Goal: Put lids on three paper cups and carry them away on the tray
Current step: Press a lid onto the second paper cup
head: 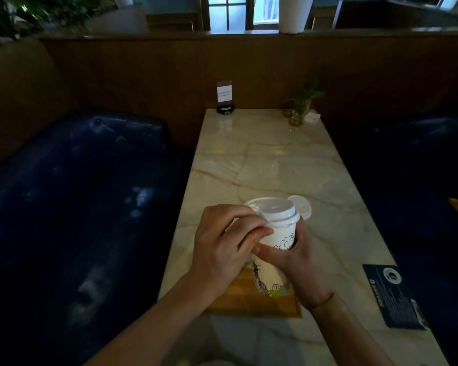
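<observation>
a pale marble table (270,165) runs away from the viewer. at its far left corner stands a small sign (224,97) on a dark base. at its far right corner are a plant (300,107) in a glass jar and some crumpled paper (312,117) just beside it. a dark card (393,294) lies flat at the near right edge. blue sofas (72,196) flank the table, with a wooden wall (249,70) behind.
</observation>
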